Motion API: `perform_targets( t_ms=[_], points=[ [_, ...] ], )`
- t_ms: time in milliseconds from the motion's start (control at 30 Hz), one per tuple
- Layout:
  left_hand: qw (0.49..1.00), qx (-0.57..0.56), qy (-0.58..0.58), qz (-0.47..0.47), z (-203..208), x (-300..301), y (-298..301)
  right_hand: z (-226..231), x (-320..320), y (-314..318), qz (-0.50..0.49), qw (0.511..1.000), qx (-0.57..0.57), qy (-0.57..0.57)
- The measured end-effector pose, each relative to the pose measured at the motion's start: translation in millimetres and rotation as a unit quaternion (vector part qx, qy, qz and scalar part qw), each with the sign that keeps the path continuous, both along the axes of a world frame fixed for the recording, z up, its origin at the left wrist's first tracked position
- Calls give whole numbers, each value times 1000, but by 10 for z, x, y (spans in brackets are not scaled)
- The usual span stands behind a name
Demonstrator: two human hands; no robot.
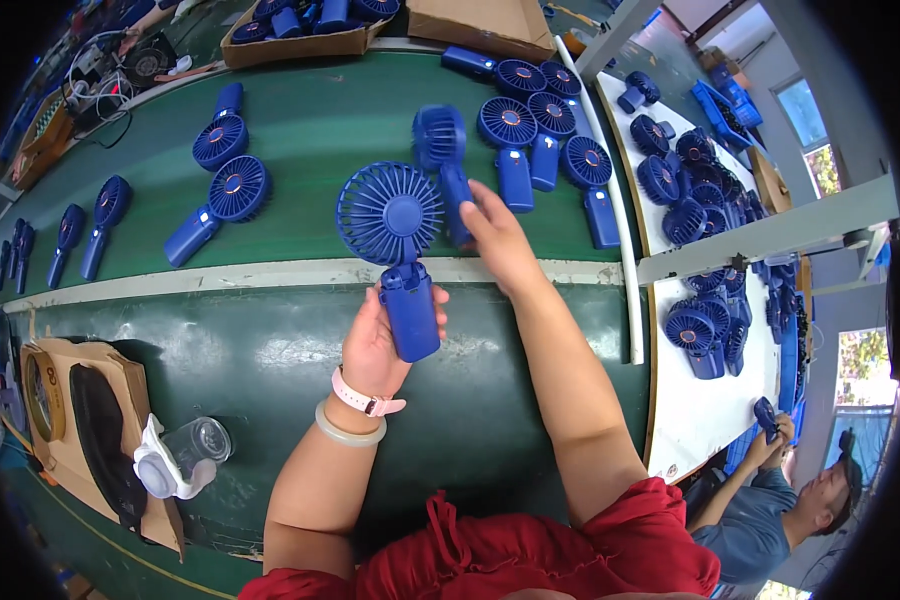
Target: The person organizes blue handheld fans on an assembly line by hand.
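Observation:
My left hand (pixel 368 348) is wrapped round the handle of a blue handheld fan (pixel 411 318), whose round grille points up over the near edge of the green belt. Just beyond it, my right hand (pixel 503 243) grips a second blue handheld fan (pixel 440 140) by the handle; its head is slightly blurred and seen at an angle. The two fans overlap in view, and I cannot tell whether they touch. To the right of that second fan lies a cluster of blue handheld fans (pixel 507 122) on the belt.
More fans (pixel 238 188) lie along the green belt (pixel 310 120) to the left. Open cartons (pixel 300 45) stand beyond it. A white table (pixel 705 410) piled with fans is at right, where a co-worker (pixel 770 515) holds one. A clear cup (pixel 198 440) and cardboard (pixel 120 385) sit near left.

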State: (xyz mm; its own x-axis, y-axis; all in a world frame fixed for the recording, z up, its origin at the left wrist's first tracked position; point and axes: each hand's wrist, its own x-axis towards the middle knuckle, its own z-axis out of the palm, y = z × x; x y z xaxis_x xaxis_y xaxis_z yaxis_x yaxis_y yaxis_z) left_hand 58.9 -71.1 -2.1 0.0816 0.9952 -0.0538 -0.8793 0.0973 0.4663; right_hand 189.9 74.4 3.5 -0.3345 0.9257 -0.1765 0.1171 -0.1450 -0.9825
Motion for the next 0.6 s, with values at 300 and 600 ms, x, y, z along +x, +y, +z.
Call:
perform_targets(
  t_ms=[300,600],
  points=[
    [964,-21,229,131,99,130,-6,40,330,-780,77,908,-170,375],
    [976,8,196,96,103,98,-38,-18,371,-673,122,890,-184,398]
  ],
)
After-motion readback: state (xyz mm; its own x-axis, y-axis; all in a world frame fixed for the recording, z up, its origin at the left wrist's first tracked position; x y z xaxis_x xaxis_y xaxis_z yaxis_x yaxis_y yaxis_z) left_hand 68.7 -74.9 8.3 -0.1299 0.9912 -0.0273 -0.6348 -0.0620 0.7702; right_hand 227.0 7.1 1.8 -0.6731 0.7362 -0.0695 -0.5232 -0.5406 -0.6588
